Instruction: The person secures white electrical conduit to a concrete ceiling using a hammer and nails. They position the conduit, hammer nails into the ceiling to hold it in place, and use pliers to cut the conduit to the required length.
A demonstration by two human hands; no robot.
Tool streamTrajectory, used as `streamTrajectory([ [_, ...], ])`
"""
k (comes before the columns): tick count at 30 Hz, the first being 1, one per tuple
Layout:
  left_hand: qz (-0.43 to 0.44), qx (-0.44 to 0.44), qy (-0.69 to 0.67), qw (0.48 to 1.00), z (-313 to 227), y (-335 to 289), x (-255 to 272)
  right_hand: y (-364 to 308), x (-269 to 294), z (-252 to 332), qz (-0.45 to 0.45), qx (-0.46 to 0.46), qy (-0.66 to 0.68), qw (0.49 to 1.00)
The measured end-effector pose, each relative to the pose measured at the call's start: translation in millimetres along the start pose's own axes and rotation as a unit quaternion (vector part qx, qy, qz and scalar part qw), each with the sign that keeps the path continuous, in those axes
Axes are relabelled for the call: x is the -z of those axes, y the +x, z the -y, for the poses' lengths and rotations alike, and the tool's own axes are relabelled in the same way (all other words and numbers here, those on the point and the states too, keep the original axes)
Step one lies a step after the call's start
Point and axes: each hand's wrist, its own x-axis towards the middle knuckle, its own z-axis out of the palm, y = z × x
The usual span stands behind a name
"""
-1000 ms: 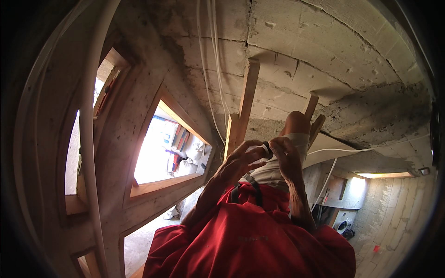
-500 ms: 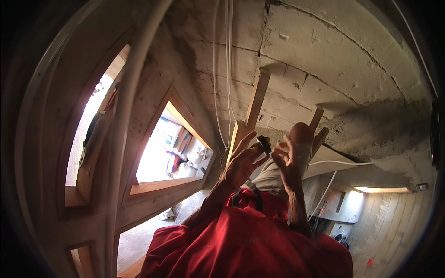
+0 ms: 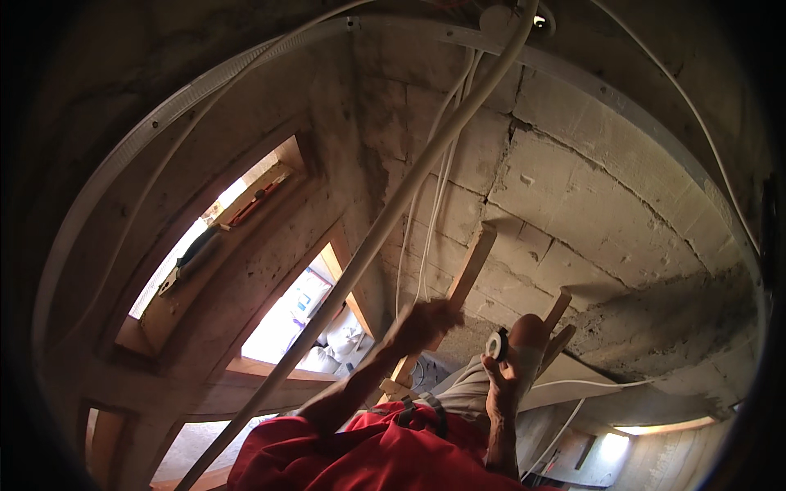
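Note:
My right hand (image 3: 501, 383) is closed around a small roll of tape (image 3: 496, 344), black outside with a pale core, held upright in front of my bent knee (image 3: 530, 333). My left hand (image 3: 427, 324) is raised to the left of it, in front of a wooden post (image 3: 472, 260). Motion smears its fingers, so I cannot tell whether they grip the post or anything else.
A pale conduit (image 3: 393, 204) slants across the view, with white cables (image 3: 442, 196) hanging behind it. Tools, including one with a black handle (image 3: 195, 247), lie on the sill of a narrow opening. A shorter wooden post (image 3: 557, 311) rises beyond my knee.
Both hands were together around the small black roll. Now the roll stays in my right hand, and my left has moved away to the left. The view has shifted, bringing the ceiling conduit across.

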Motion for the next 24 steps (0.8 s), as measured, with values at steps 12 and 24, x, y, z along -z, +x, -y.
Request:
streamTrajectory([
  [12,-0.482,-0.613,0.353,0.517,-401.3,213.4,151.3,-9.5,48.5,-2.0,0.086,-0.150,0.295,0.940],
  [24,-0.396,-0.509,0.404,0.649,-413.5,208.7,156.5,-4.4,49.4,-2.4,0.112,-0.137,0.329,0.928],
])
